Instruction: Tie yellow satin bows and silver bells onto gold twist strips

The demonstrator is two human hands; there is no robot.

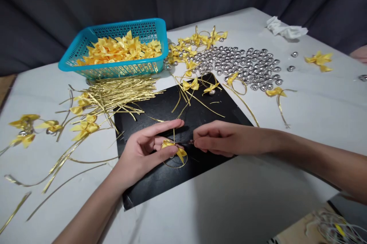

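Observation:
Over the black mat (149,194), my left hand (143,148) pinches a yellow ribbon bow (181,154) between thumb and fingers. A loop of gold cord hangs below the bow, and a cord end stands up above it. My right hand (215,139) is closed around a thin, dark, pointed metal tool (185,142). Its tip reaches the cord by the left fingers; the fist hides the rest, so its exact kind is unclear. Past the hands, more bows with gold cord (190,84) lie on the mat's far part.
A blue basket (114,66) of yellow bows stands at the back left, with a pile of gold cords (120,93) before it. Silver bells or beads (243,66) spread across the white table (172,221). A crumpled white tissue (286,30) lies far right. Tangled strings (329,226) show lower right.

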